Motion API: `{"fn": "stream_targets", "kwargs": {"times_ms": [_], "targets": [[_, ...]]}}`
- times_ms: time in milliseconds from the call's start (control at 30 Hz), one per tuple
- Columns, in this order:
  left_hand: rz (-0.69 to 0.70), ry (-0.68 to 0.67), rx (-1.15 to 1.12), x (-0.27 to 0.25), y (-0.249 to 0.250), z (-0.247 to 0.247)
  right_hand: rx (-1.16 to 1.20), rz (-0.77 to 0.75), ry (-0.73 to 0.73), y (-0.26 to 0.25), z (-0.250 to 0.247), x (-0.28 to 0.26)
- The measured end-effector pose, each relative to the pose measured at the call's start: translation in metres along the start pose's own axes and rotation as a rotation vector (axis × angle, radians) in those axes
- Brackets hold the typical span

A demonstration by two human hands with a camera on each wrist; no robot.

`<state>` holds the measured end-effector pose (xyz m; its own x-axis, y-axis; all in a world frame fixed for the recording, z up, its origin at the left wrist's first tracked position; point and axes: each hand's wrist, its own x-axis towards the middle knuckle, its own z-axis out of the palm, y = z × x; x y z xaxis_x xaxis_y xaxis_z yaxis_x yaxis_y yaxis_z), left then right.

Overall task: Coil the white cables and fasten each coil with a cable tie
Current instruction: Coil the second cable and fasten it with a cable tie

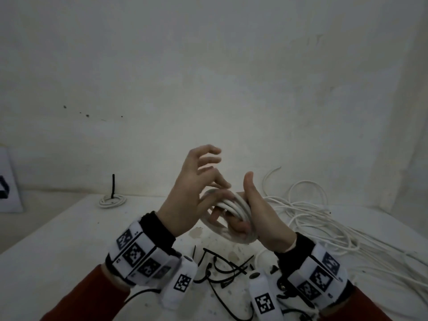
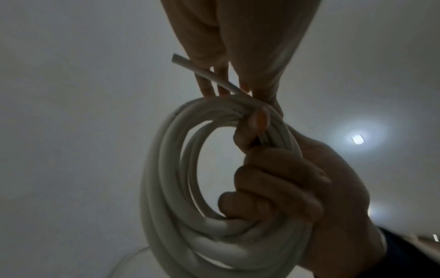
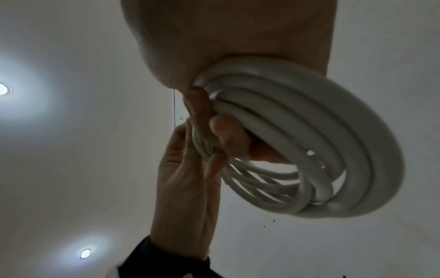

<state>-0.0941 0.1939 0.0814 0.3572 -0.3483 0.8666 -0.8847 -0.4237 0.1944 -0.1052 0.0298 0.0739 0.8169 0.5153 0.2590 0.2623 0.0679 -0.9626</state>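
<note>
A coil of white cable [image 1: 234, 208] is held up above the table. My right hand [image 1: 253, 206] grips its right side, fingers curled through the loops [image 2: 281, 180]. The left hand [image 1: 215, 183] is at the top of the coil. Its thumb and forefinger pinch the cable's free end [image 2: 202, 72], which sticks out past the fingers, and the other fingers [image 1: 208, 151] spread upward. In the right wrist view the coil [image 3: 333, 143] hangs under my right palm [image 3: 238, 37], with the left hand [image 3: 188, 188] reaching up to it. Black cable ties [image 1: 222, 267] lie on the table below my wrists.
A small tied coil [image 1: 112, 201] lies at the back left, its black tie [image 1: 113, 185] standing upright. Loose white cable [image 1: 324, 218] sprawls over the right of the table. A white card [image 1: 9, 188] leans against the wall at far left. The wall rises close behind.
</note>
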Motion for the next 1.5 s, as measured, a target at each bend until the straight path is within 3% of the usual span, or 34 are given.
{"fn": "stream_targets", "kwargs": {"times_ms": [133,233,333,500,600,667,767,833,1067,1233,1500], "targets": [[-0.329,-0.113,-0.277,-0.01,-0.005,0.012,-0.047,-0.051,0.1,0.004,-0.01,-0.005],[-0.367,-0.104,-0.398,-0.024,-0.01,0.031,-0.195,-0.14,0.322,0.009,-0.013,-0.009],[-0.384,-0.138,-0.462,-0.033,-0.012,0.042,-0.189,-0.124,0.487,0.016,-0.013,-0.012],[-0.515,-0.182,-0.512,-0.04,-0.012,0.048,-0.023,-0.03,0.665,0.036,-0.017,-0.005],[-0.661,-0.194,-0.589,-0.046,-0.009,0.05,0.052,0.096,0.667,0.05,-0.021,0.004],[-0.777,-0.202,-0.626,-0.056,-0.011,0.052,-0.029,0.148,0.625,0.059,-0.022,0.008],[-0.942,-0.129,-0.662,-0.076,-0.022,0.053,-0.492,0.159,0.577,0.076,-0.025,0.008],[-1.022,-0.057,-0.56,-0.089,-0.035,0.048,-0.696,0.212,0.479,0.084,-0.027,0.004],[-1.128,0.129,-0.312,-0.101,-0.068,0.016,-1.217,0.477,-0.263,0.097,0.0,-0.008],[-1.126,0.182,-0.343,-0.1,-0.075,0.002,-1.369,0.589,-0.539,0.097,0.019,0.001],[-1.148,0.202,-0.4,-0.115,-0.081,-0.009,-1.411,0.556,-0.684,0.074,-0.024,-0.023]]}}
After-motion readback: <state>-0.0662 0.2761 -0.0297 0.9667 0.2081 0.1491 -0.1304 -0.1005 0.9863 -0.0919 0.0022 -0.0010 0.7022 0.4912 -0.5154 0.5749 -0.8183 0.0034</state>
